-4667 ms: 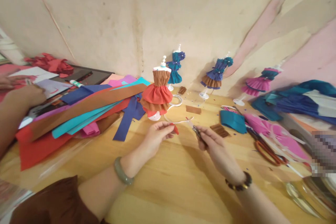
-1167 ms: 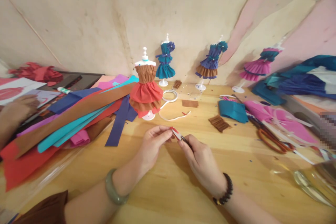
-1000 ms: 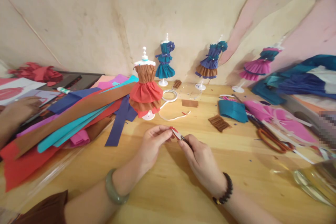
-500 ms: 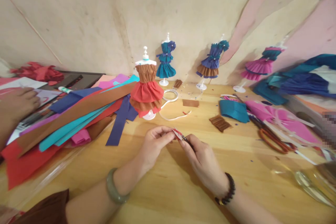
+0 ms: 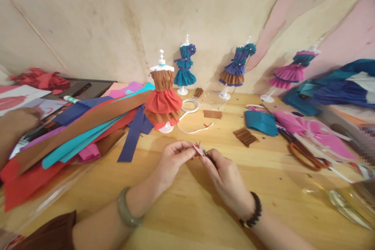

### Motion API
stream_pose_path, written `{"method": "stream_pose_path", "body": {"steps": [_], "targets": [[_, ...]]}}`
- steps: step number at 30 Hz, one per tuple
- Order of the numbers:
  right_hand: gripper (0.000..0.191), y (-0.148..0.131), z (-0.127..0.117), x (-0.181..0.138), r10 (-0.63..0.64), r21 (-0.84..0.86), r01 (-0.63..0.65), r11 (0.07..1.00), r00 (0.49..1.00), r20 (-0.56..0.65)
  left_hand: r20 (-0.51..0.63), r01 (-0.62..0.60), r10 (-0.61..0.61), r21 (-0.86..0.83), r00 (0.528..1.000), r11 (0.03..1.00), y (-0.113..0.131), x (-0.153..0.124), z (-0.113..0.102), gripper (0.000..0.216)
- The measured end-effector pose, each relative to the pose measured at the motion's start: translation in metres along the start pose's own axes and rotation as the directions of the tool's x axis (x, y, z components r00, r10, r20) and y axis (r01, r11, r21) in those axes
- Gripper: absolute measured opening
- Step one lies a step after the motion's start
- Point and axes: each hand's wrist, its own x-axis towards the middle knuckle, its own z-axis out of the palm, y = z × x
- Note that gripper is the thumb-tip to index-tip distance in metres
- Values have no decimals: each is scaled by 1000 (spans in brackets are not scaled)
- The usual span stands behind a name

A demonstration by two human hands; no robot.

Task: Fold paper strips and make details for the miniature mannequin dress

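My left hand (image 5: 172,160) pinches a tiny red and white piece of paper (image 5: 198,147) just above the wooden table (image 5: 187,211). My right hand (image 5: 224,175) is closed round a small dark metal tool (image 5: 207,154) whose tip meets that piece. Both hands are close together at the table's middle. Just behind them stands a small white mannequin with a brown and red paper dress (image 5: 163,99), and beside it lies a roll of white tape (image 5: 190,106) with a loose tail.
A heap of coloured paper strips (image 5: 82,125) covers the left side, where another person's hand (image 5: 13,125) rests. Three more dressed mannequins (image 5: 184,66) stand by the wall. Orange-handled scissors (image 5: 303,158), teal paper (image 5: 260,123) and pink paper (image 5: 310,136) lie at right.
My hands came together and drew slightly nearer to me; the tool tip now touches the red piece. The other person's hand at left has shifted a little.
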Motion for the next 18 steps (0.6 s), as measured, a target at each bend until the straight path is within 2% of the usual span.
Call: {"method": "stream_pose_path", "body": {"steps": [13,16,18], "targets": [[35,-2,0,1,-15,16,16,1000,1000,-26,-28,52,-54,-62,998,997,0,1,0,10],[39,1,-7,6,-5,20,6,1000,998,-59,-24,49,-53,-120,998,992,-1,3,-1,9],[41,10,-15,12,22,-40,-25,999,996,-83,-1,63,-64,-192,998,979,-1,4,-3,8]]}}
